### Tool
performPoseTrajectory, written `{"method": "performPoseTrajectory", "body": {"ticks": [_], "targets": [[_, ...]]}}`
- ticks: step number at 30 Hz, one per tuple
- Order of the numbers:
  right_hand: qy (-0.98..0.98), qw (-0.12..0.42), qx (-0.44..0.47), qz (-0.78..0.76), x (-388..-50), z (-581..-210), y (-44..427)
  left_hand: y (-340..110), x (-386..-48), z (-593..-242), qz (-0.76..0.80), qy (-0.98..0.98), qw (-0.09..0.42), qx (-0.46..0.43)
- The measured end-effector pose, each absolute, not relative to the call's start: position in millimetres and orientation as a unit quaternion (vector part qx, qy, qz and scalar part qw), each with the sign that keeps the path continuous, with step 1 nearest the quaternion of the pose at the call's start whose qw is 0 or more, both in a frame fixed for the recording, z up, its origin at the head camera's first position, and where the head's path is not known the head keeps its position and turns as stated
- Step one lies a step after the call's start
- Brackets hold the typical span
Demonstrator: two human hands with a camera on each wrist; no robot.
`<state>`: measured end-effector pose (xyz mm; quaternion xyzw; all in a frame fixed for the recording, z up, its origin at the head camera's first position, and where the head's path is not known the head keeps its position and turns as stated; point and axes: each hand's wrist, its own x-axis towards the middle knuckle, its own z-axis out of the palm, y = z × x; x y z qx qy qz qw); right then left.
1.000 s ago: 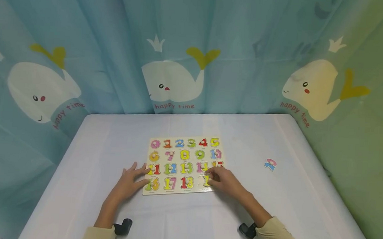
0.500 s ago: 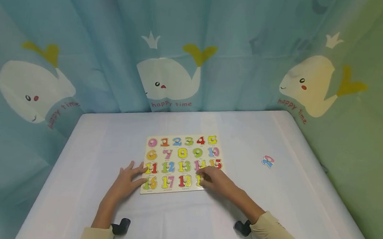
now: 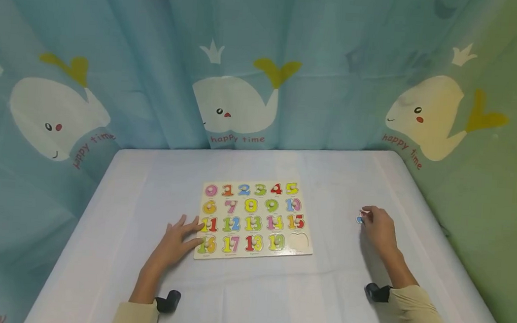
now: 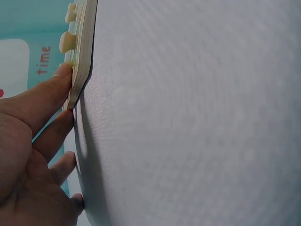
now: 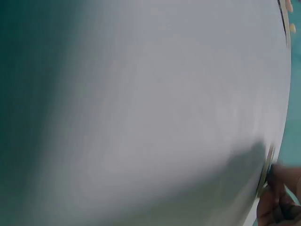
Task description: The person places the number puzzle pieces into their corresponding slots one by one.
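A wooden number puzzle board (image 3: 259, 258) lies on the table, filled with colourful knobbed numbers except for an unfilled recess (image 3: 299, 241) at its lower right corner. My left hand (image 3: 174, 243) rests at the board's left edge, fingers spread, thumb and forefinger touching it. Seen from the left wrist, the thumb (image 4: 44, 96) lies on the board's edge beside pale knobs (image 4: 68, 41). Off to the right, my right hand (image 3: 379, 230) pinches a small pink and blue number piece (image 3: 359, 219), mostly hidden by the fingers. From the right wrist, that piece (image 5: 265, 172) appears edge-on at the fingertips.
A white cloth covers the table (image 3: 250, 299). Behind and along the sides hangs a blue-green curtain (image 3: 325, 86) printed with whales. Black wrist cameras sit by both sleeves, the left camera (image 3: 168, 301) and the right camera (image 3: 377, 292).
My right hand has left the yellow-green 19 seated in the bottom row and moved right to the loose number piece, pinching it. My left hand has stayed at the board's edge.
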<state>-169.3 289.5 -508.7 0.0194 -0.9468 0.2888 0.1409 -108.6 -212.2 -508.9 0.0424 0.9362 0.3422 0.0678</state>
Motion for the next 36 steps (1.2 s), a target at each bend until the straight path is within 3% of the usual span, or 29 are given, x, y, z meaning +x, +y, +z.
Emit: {"method": "performPoseTrajectory", "body": {"ticks": [2,8,15,26,36], "targets": [[-0.941,0.133,0.06,0.305,-164.5,-510.4,277.5,-212.0,-109.2,-508.8,0.342,0.936,0.066,0.045],[-0.924,0.013,0.131,0.359,-138.7,-513.0,210.1,-209.8,-111.1,-507.3,0.35,0.933,0.07,0.046],[-0.925,0.004,0.126,0.357,-131.5,-519.2,169.9,-208.8,-108.9,-505.9,0.345,0.935,0.071,0.043],[-0.931,0.016,0.153,0.332,-129.5,-517.8,163.0,-209.5,-113.1,-509.4,0.332,0.94,0.053,0.063],[-0.942,-0.063,0.12,0.308,-115.2,-518.1,190.0,-205.8,-118.6,-503.3,0.321,0.942,0.07,0.062]]}}
